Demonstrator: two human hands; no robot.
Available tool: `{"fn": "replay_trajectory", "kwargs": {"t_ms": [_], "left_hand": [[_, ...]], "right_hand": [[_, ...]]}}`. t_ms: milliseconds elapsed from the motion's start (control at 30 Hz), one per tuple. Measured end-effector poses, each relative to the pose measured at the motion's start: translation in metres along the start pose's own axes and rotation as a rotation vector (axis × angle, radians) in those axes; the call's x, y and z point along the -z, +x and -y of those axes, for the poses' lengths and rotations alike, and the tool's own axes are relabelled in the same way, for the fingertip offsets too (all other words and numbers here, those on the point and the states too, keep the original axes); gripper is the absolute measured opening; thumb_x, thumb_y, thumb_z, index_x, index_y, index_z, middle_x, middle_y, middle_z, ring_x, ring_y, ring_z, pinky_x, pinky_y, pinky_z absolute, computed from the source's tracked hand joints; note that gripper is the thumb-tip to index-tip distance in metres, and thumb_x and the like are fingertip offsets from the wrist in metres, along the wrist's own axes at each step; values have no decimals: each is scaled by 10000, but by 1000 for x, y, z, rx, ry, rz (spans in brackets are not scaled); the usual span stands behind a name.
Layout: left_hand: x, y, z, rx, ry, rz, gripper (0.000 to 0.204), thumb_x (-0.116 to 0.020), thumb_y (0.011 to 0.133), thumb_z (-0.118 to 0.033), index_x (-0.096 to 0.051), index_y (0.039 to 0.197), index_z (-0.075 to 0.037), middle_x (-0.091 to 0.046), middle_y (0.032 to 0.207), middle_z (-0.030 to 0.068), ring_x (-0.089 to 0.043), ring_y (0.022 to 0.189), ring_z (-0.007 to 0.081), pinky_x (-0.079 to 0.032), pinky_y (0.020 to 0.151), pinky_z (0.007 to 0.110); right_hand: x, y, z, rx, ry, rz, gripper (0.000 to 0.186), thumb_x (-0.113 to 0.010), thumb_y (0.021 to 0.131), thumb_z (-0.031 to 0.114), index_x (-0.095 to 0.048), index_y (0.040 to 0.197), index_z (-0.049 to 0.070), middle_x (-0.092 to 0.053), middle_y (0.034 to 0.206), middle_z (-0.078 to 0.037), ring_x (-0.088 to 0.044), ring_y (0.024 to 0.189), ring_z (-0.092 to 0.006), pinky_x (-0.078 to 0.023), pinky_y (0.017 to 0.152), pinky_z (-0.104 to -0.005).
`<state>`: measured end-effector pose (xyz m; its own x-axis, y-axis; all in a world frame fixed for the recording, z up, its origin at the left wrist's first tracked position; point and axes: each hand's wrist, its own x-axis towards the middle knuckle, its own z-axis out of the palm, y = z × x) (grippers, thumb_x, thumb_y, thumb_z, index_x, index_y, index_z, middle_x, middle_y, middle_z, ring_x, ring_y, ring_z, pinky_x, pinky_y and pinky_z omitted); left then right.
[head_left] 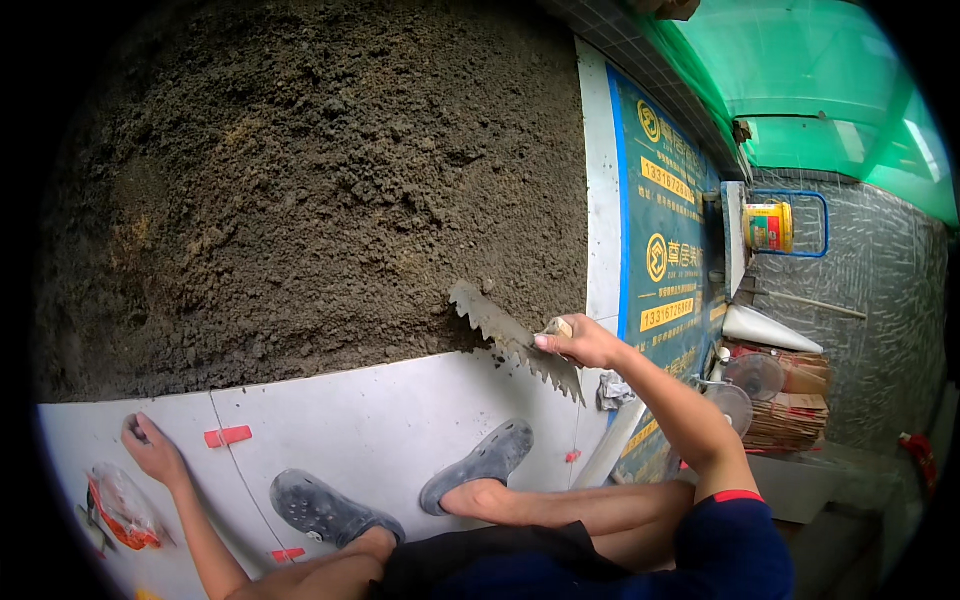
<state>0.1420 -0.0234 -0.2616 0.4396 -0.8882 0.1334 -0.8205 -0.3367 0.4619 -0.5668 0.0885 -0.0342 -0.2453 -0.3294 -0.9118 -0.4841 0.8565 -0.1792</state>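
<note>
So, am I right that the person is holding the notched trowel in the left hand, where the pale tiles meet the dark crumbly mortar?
Not quite: the head view shows the notched trowel in the right hand, not the left hand. It is indeed where the pale tiles meet the dark crumbly mortar.

At right of centre, the right hand [582, 343] is gripping a notched trowel [508, 333] across the border between dark, crumbly material [330, 200] and pale tiles [330, 415]. The left hand [155, 452] is curling at lower left; a yellow bucket [768, 228] is showing at upper right.
</note>
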Motion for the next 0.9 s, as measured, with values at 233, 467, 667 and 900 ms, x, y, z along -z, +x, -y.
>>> {"fn": "replay_trajectory", "kwargs": {"t_ms": [233,467,667,900], "left_hand": [[-1,4,2,-30,25,35,385,-559,1032,-322,-613,1214,13,-644,1110,138,-586,960,263,-470,901,355],[-4,10,25,-69,69,64,393,-548,1040,-346,-619,1190,10,-639,1084,130,-579,934,250,-473,875,340],[-7,13,14,-36,117,60,414,-532,1042,-368,-624,1205,1,-656,1097,137,-607,949,273,-484,863,366],[-15,19,27,-47,130,78,443,-504,1044,-395,-625,1237,-15,-671,1124,147,-642,988,290,-497,868,380]], "right_hand": [[-143,8,44,596,109,71,325,-699,916,319,-591,1112,84,-657,799,-88,-645,620,-207,-531,571,-364],[-169,25,59,372,211,-369,387,-679,906,326,-551,1135,41,-680,916,-241,-659,878,-450,-517,772,-490],[-146,50,-5,144,990,-522,327,-662,958,345,-524,1054,64,-561,708,-17,-501,485,-97,-412,421,-286],[-122,52,-32,66,1428,-593,243,-656,954,313,-515,1022,128,-498,731,-9,-488,513,-106,-399,425,-269]]}}
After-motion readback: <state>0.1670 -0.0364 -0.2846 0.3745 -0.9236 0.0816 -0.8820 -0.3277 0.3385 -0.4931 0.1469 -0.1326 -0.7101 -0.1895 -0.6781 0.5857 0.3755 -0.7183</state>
